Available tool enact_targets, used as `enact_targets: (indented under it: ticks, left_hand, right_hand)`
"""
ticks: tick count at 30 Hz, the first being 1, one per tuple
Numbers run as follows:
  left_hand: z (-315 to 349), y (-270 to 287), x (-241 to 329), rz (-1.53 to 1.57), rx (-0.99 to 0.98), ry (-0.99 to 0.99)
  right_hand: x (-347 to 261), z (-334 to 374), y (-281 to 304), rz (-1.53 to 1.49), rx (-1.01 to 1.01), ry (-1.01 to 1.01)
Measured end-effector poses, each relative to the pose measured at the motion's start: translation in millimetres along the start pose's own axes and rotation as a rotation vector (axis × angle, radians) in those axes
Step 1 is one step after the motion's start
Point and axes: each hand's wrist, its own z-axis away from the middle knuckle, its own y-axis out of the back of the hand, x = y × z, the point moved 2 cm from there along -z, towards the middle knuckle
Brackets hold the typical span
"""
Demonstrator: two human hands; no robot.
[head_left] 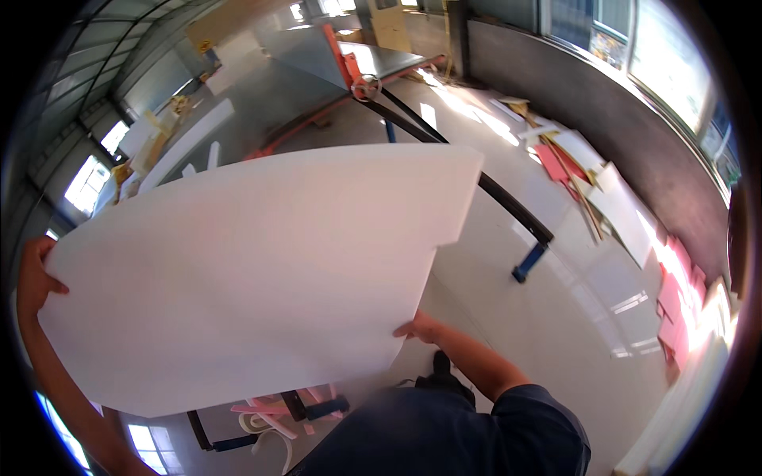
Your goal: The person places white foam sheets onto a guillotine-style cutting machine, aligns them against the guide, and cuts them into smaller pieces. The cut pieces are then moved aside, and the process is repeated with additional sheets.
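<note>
A large white foam-like board (pixel 246 278) spans the space in front of me, its far right corner stepped by a notch. My left hand (pixel 38 278) grips its left edge, thumb on the upper face and fingers hidden beyond the edge. On the lower right edge, my right hand (pixel 418 326) is closed around the board, thumb on top and the other fingers mostly out of sight beneath. The board hides much of what lies under it, so I cannot tell whether anything supports it.
Ahead stands a long grey-topped table with an orange-red upright (pixel 343 63). A black bar with a blue foot (pixel 530 262) extends to the right. Board scraps (pixel 567 159) and pink sheets (pixel 679 301) lie along the right wall. Pink and white offcuts (pixel 274 412) lie below the board.
</note>
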Motion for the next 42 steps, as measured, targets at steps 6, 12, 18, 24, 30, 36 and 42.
enact_targets:
  ticks: [6, 12, 18, 24, 30, 36, 42]
  left_hand:
    - [-117, -2, 47, -0.105, 0.122, 0.037]
    - [-275, -68, 107, -0.330, 0.113, 0.116]
    - [-476, -146, 91, -0.363, -0.222, -0.017]
    - [-663, -219, 119, -0.371, -0.135, -0.208]
    - [-869, -320, 188, -0.457, -0.336, -0.387]
    - [-1040, -444, 208, -0.383, 0.418, -0.662]
    - [-1010, -648, 8, -0.094, 0.490, -0.226]
  right_hand:
    - [-44, -135, -2, -0.025, -0.281, 0.115]
    - [-37, -289, -1, 0.308, -0.262, 0.123]
    - [-89, -397, 12, -0.126, -0.176, -0.184]
    - [-155, -517, 25, -0.157, -0.345, 0.069]
    - [-236, -654, 30, -0.339, -0.298, -0.169]
    - [-343, -753, 44, -0.424, -0.149, -0.219]
    - [-451, -883, 49, -0.629, -0.012, -0.040]
